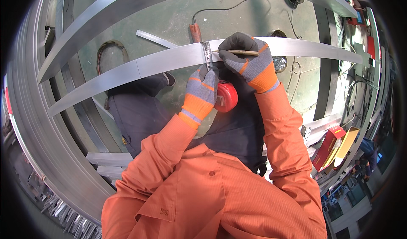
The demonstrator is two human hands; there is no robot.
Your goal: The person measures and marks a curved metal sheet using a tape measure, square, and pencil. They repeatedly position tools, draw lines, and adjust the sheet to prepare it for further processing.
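Note:
In my right hand (250, 61), gloved in grey and orange, a pencil (241, 52) is pinched. Its tip points left, onto the face of a long silvery metal bar (169, 61) that runs across in front of me. My left hand (202, 86), in a matching glove, is closed at the bar's near edge on a red tape measure (227, 97). A short pale strip with dark marks (207, 54) lies across the bar's width, just left of the pencil tip; its lower end is hidden by my left fingers.
Another metal bar (110, 4) arches beyond this one. A red-brown handled tool (195, 32) with a cord lies past the bar, near a loose metal strip (154, 39). Long metal profiles (46, 124) line the left side. At the right sits a red box (328, 148); cables trail on the floor.

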